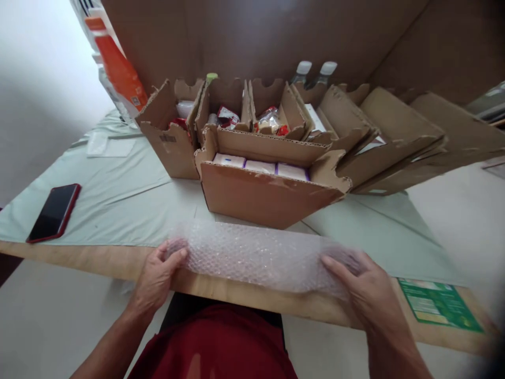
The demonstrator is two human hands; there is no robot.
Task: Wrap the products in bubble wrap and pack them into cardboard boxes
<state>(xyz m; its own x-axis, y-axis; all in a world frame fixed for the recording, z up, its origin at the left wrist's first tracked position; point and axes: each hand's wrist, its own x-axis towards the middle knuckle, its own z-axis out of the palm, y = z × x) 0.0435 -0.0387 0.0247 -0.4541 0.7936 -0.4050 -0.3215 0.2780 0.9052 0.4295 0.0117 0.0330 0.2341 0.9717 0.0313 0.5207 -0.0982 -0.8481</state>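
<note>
A clear bubble wrap sheet (256,252) lies along the near edge of the wooden table (94,260), just in front of an open cardboard box (268,197). My left hand (158,276) grips the sheet's left end, thumb on top and fingers curled under it. My right hand (365,289) holds the right end, fingers pressed over the wrap. The box holds white and purple packs (260,166) in a row.
Behind it stand more open cardboard boxes (173,137) with packaged goods, and two bottles (313,72) at the back. A red-cased phone (55,211) lies at the left on a pale green cloth (118,200). A green printed card (437,304) sits at the right. An orange pouch (118,66) stands far left.
</note>
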